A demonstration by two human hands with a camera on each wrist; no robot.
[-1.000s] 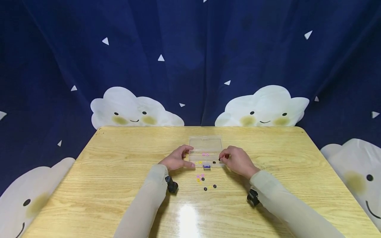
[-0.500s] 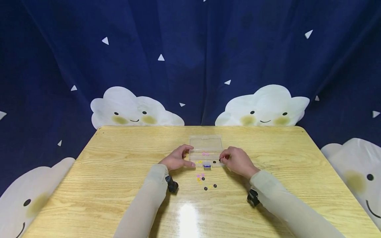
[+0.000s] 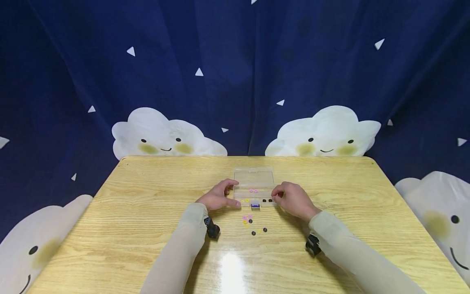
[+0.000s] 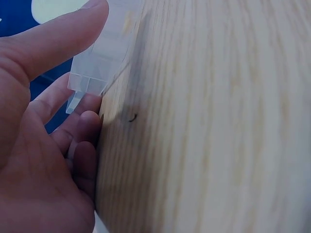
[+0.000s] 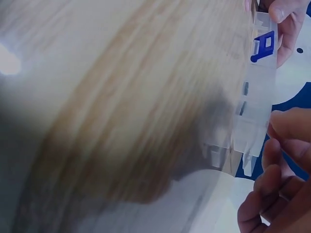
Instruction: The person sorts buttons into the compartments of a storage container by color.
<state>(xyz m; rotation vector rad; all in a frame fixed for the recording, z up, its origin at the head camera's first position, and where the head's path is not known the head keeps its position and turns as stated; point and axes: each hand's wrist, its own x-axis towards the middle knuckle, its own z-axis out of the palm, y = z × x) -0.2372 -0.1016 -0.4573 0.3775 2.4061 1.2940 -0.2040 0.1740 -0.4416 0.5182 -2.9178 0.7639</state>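
Observation:
A clear plastic compartment box [image 3: 242, 194] stands with its lid [image 3: 253, 177] raised at the back and a blue latch [image 3: 255, 206] in front. My left hand [image 3: 219, 195] grips its left end, thumb at the front wall and fingers behind. At the right end is my right hand [image 3: 292, 199], fingers curled and fingertips right at the rim, with no piece showing between them. Two black button-like discs [image 3: 264, 200] sit in front compartments near it. Yellow pieces [image 3: 247, 200] lie in the front left compartments, two pink rings [image 3: 253, 190] in the back row.
In front of the box, loose on the wooden table [image 3: 147, 228], lie a pink ring [image 3: 250, 216], a yellow ring [image 3: 244, 221], a black disc [image 3: 265, 230] and several similar pieces. A dark blue curtain [image 3: 242, 61] hangs behind the table's far edge.
The black disc that my right fingertips pinched at the box's right end now sits in a front compartment beside the other one. My left hand has stayed in place.

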